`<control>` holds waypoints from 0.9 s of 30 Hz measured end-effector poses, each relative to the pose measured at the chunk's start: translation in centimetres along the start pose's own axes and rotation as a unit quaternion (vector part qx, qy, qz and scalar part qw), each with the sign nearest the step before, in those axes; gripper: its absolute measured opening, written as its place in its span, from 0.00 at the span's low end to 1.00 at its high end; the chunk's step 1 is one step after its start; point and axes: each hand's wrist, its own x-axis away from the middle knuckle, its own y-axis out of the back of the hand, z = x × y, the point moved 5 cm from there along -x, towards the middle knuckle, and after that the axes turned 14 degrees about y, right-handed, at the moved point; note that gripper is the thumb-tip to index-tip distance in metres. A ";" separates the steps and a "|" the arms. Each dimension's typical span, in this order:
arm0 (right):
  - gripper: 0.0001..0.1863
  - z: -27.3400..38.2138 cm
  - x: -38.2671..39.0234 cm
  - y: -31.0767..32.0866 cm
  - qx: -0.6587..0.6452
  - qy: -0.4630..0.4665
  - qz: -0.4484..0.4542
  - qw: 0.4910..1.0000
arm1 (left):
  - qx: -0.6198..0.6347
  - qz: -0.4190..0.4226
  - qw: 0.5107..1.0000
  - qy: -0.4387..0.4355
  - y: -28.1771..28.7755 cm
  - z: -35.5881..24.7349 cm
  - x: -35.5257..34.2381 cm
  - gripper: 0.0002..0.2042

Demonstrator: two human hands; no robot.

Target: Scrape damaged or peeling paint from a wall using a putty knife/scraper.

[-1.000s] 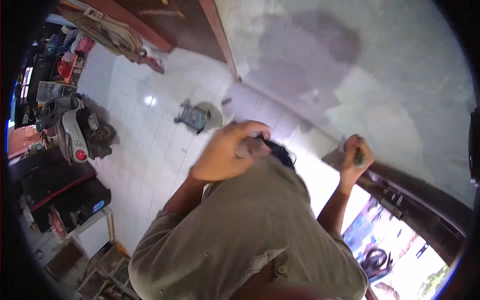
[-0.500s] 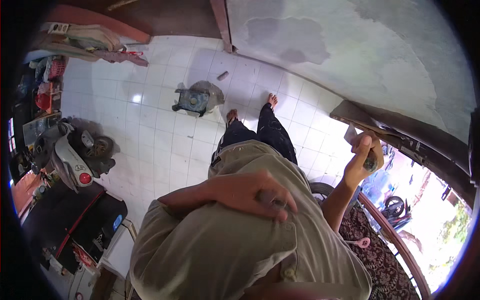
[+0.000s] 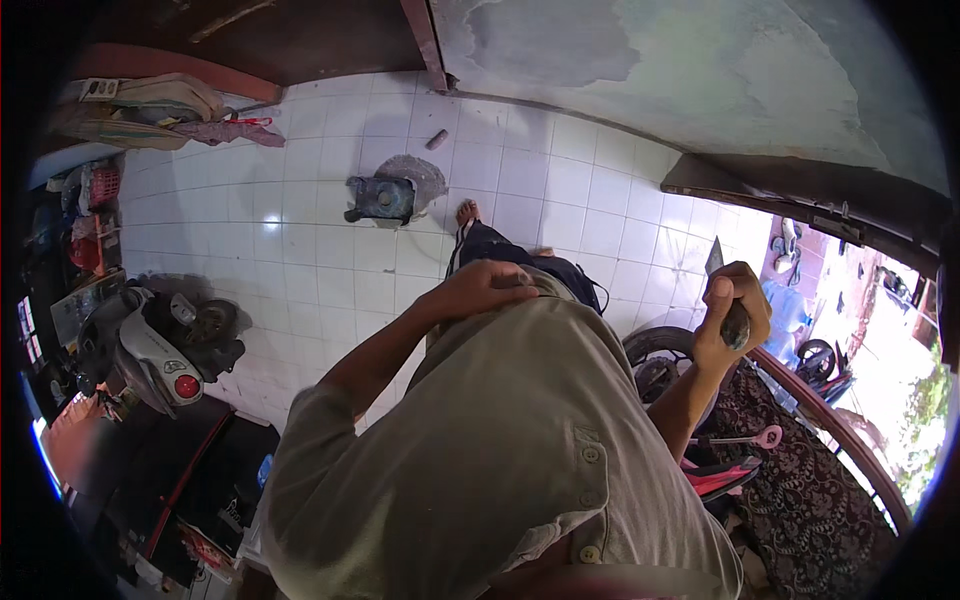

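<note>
My right hand (image 3: 735, 305) is raised at the right with its fingers wrapped round a knife. The knife's pointed metal blade (image 3: 714, 256) sticks up above the fist, and a dark handle end shows below it. My left hand (image 3: 478, 290) rests by my waist, against the hem of my shirt (image 3: 500, 390). Its fingers are curled in, and what they hold, if anything, is mostly hidden.
On the white tiled floor (image 3: 330, 240) stands a low blue-grey block (image 3: 385, 200) beside a dark wet patch. A small stone-like piece (image 3: 437, 139) lies beyond it. A scooter (image 3: 155, 350) is at the left; a motorcycle wheel (image 3: 665, 350) and patterned cloth (image 3: 800, 460) lie to the right.
My left hand has moved from my chest forward to my waist; the dark object that showed in it is now hidden. My body has turned and stepped, and the right hand still grips the knife.
</note>
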 end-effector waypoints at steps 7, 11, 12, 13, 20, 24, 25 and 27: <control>0.13 -0.2 4.1 5.8 -0.008 0.027 -0.009 1.000 | -0.071 -0.114 0.989 0.063 -4.3 -0.3 -1.6 0.17; 0.13 -2.5 8.0 11.0 0.020 -0.025 -0.046 0.998 | -0.073 0.024 0.995 0.057 -11.5 -1.1 -0.5 0.16; 0.13 -2.7 8.8 12.1 0.025 -0.031 -0.062 0.997 | -0.187 -0.033 0.971 0.144 -11.5 0.0 -1.1 0.15; 0.13 -2.6 9.4 13.0 0.022 -0.031 -0.079 0.996 | -0.288 -0.120 0.941 0.128 -9.8 5.5 -2.8 0.16; 0.14 -3.2 13.6 19.1 0.036 -0.015 -0.140 0.989 | -0.127 -0.254 0.959 0.027 -5.9 -5.6 -4.0 0.14; 0.20 -3.6 13.6 19.4 -0.055 0.019 -0.210 0.976 | -0.046 -0.172 0.978 -0.108 -10.2 -14.7 -4.0 0.14; 0.20 -3.4 13.3 19.5 -0.073 0.028 -0.220 0.972 | 0.002 -0.103 0.991 -0.089 -12.1 -18.2 -3.2 0.13; 0.20 -2.7 11.9 19.2 -0.115 0.072 -0.225 0.965 | -0.036 -0.065 0.992 -0.097 -13.9 -20.3 -3.2 0.13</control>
